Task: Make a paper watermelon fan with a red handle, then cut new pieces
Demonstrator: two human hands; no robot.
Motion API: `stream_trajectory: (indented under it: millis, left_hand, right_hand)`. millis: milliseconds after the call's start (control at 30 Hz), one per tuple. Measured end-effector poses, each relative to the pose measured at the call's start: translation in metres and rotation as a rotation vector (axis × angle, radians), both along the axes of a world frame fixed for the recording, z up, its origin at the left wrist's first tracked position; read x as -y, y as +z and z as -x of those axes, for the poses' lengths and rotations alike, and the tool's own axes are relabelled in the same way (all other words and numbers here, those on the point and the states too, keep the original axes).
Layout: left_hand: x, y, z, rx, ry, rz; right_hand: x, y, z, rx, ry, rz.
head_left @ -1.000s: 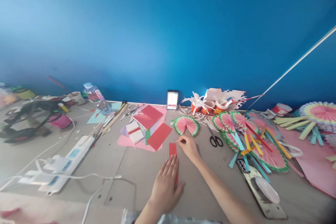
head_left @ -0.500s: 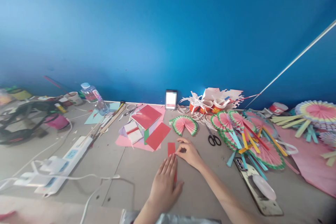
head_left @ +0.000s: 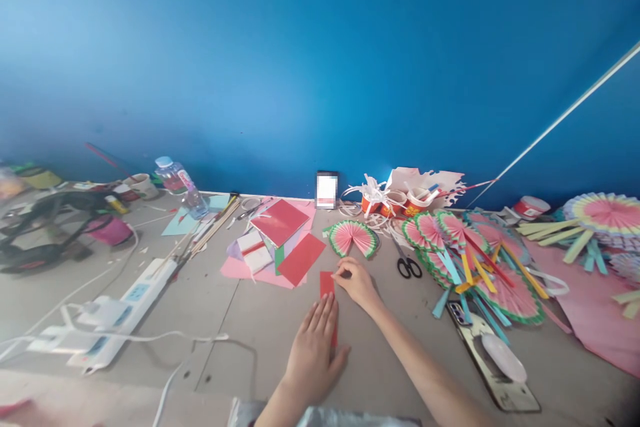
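Two bare hands at work on one red paper strip (head_left: 327,280), which lies on the grey table (head_left: 260,320) straight in front of the person, its long side running away from the body. Left hand (head_left: 315,340): palm down, fingers stretched and side by side, thumb set apart, covering the middle of the strip; the far end shows past the fingertips, a sliver of red beside the palm. Right hand (head_left: 357,281): thumb and forefinger curled toward each other at the strip's far right corner; cannot tell whether they have paper between them or only rest at the edge. Step in hand, as I judge it: steadying the strip while its far edge is worked. For good handling: weight spread through the flat fingers, no sideways drag, since thin paper would likely skid or wrinkle; right fingertips light, lined up with the edge, so the corner does not bend. Wrist low, forearm off the paper. Nearby: a pink pleated fan (head_left: 345,240) with green rim just beyond the right hand, black-handled scissors (head_left: 409,267) to its right, a loose red sheet (head_left: 301,259) to the left of the strip's far end, apart from it.
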State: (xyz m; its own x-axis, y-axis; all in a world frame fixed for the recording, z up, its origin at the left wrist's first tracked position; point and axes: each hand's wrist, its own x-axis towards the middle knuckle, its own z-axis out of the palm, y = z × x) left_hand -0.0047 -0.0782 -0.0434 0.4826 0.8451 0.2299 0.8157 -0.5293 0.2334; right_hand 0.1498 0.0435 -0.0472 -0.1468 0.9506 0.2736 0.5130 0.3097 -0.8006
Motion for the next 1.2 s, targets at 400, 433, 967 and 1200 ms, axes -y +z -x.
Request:
stream_trajectory:
  millis: [400, 433, 967, 1200]
  left_hand:
    - [0.000, -0.002, 0.001, 0.031, 0.005, 0.030]
    - [0.000, -0.001, 0.001, 0.030, 0.010, 0.032]
    - [0.002, -0.006, -0.001, -0.039, 0.292, -0.111]
    - [0.001, -0.007, 0.001, -0.026, 0.257, -0.108]
  right_hand:
    - [0.003, 0.010, 0.002, 0.089, -0.084, -0.027]
    - [0.007, 0.014, 0.001, 0.102, -0.025, -0.044]
    - [0.090, 0.022, -0.042, 0.528, 0.229, -0.156]
    - [0.142, 0.005, -0.027, 0.564, 0.204, -0.183]
